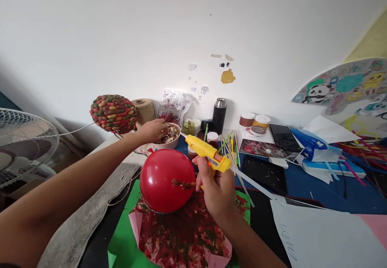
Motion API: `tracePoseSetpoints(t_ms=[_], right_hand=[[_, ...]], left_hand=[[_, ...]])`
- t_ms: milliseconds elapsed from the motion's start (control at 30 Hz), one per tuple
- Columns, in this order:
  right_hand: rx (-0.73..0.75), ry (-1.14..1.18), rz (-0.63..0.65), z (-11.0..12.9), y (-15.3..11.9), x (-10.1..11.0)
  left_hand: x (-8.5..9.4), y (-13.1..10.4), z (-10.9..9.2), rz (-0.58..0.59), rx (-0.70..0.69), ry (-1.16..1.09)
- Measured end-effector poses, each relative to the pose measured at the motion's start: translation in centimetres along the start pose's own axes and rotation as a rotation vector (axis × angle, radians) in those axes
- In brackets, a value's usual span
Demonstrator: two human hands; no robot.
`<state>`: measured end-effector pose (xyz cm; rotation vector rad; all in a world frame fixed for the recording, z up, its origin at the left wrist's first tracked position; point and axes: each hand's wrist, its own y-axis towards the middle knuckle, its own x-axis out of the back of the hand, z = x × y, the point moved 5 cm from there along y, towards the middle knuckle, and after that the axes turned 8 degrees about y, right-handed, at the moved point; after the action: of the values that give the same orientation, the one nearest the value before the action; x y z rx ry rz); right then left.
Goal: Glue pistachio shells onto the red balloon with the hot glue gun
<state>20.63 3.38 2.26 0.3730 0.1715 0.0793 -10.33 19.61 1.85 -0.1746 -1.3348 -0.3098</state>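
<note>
My left hand (157, 130) reaches over the rim of a pale bowl (169, 144) of small shell-like pieces. Its fingers are bent down and drawn together among the pieces; whether one is caught between them is hidden. A yellow hot glue gun (202, 147) is gripped in my right hand (220, 187), nozzle pointing up and left toward the bowl, with a long clear glue stick out of its back. A brown, bumpy strip (183, 184) sticks out beside my right fingers, in front of the red balloon (166, 179). That balloon rests on paint-smeared pink paper (136, 223).
Left of the bowl stand a multicoloured ball (113, 114) and a twine spool (144, 112). Behind are a black flask (219, 116) and paint jars (247, 119). Sticks, a black tablet-like slab (265, 173) and white paper (326, 235) lie right. A fan (27, 147) stands far left.
</note>
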Motion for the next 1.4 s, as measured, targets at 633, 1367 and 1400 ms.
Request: tracePoseSetpoints(t_ms=[633, 1367, 1400], right_hand=[[0.015, -0.016, 0.015, -0.9, -0.3, -0.6], [-0.002, -0.018, 0.039, -0.2, -0.2, -0.2], [0.000, -0.012, 0.041, -0.1, -0.1, -0.3]], left_hand=[[1.9, -0.3, 2.7, -0.047, 0.250, -0.580], [2.9, -3.5, 0.8, -0.330, 0.406, -1.065], [3.7, -4.1, 0.5, -0.382, 0.398, -1.114]])
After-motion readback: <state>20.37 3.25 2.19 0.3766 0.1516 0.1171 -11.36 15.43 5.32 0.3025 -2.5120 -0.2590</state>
